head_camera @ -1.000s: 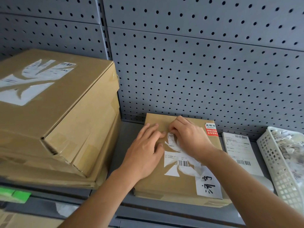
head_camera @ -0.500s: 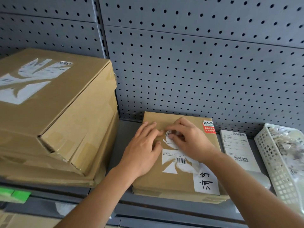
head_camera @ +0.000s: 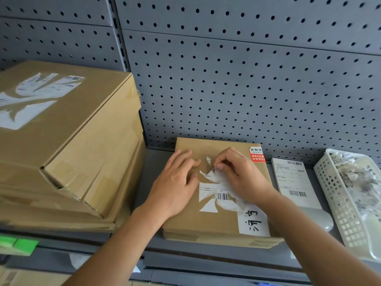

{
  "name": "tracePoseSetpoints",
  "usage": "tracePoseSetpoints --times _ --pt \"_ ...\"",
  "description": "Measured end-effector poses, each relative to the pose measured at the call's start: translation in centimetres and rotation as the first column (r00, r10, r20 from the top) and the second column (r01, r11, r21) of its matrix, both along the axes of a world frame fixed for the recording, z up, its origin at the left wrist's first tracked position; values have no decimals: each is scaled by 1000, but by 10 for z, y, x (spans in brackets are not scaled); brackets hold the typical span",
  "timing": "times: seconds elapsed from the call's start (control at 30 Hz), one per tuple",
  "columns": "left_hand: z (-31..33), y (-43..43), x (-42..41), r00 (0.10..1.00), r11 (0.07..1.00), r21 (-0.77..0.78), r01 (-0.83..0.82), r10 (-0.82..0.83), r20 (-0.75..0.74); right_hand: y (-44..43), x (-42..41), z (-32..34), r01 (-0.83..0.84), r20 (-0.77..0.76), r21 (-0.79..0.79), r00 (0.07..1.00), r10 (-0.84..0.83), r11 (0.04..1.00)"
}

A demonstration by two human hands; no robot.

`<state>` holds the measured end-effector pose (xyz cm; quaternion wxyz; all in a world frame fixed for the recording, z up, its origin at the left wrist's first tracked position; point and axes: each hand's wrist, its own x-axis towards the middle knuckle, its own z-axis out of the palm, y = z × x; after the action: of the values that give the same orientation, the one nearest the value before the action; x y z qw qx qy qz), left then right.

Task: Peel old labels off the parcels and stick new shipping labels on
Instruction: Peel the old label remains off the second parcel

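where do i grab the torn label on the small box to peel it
Pinch the lifted flap at the far end of the torn label, where the right hand holds it. It curls up off the small box; the barcode part lies flat. Come from the far edge, probably pulling toward you, with the left hand pressing the box.

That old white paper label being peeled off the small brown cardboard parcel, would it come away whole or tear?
Probably tears: the old white paper label already lies in ragged shreds on the small brown cardboard parcel. It looks thin and floppy, bending where the right hand pinches a strip.
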<state>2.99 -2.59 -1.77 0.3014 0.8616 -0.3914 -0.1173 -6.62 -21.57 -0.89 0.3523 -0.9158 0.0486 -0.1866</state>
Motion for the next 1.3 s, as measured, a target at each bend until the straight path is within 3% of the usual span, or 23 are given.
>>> tracePoseSetpoints --times 0.4,0.67,1.17,1.3 --pt "-1 0 1 1000 1000 15 0 0 -9 2 -21 10 178 36 372 978 -206 911" --pt "-3 0 2 1000 1000 14 5 -5 -7 2 -25 15 157 121 593 952 -280 790" --pt "-4 -1 3 1000 1000 20 5 -5 -6 -9 -32 45 288 115 661 874 -473 693" --pt "-4 -1 2 1000 1000 24 8 -8 -6 -10 -35 44 289 -1 658 924 -383 695"
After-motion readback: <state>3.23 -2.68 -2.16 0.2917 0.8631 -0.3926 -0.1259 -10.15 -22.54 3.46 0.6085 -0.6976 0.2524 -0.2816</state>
